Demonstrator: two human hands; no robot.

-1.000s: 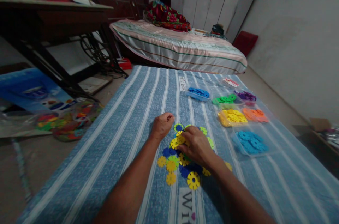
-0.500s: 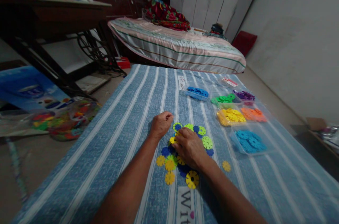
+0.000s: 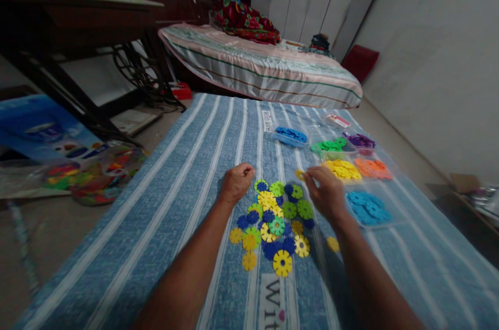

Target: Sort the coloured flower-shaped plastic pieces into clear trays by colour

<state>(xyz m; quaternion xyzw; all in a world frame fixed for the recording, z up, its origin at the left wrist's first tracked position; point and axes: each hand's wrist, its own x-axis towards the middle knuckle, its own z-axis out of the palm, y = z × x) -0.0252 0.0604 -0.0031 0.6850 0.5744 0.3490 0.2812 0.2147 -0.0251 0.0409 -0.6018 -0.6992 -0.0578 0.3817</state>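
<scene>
My right hand (image 3: pixel 325 190) pinches a yellow notched plastic disc (image 3: pixel 299 174) at its fingertips, over the cloth beside the yellow pile. My left hand (image 3: pixel 237 183) rests closed on the cloth at the upper left of the loose discs; what is inside its fingers, if anything, is hidden. Between my forearms lies a loose spread of notched discs: yellow discs (image 3: pixel 282 263), green discs (image 3: pixel 304 209), dark blue discs (image 3: pixel 270 250) and a teal disc (image 3: pixel 276 226). Some overlap. One yellow disc (image 3: pixel 332 244) lies apart, next to my right forearm.
Clear containers at the right hold sorted discs: blue (image 3: pixel 291 135), green (image 3: pixel 331 145), purple (image 3: pixel 360 140), yellow (image 3: pixel 343 169), orange (image 3: pixel 373 168) and light blue (image 3: pixel 368 208). A striped cloth (image 3: pixel 187 163) covers the surface. Beyond its far edge stands a bed (image 3: pixel 265 73).
My right hand has moved up and right from the loose discs towards the containers, with a yellow disc in its fingertips. More of the spread now shows. My left hand has stayed put.
</scene>
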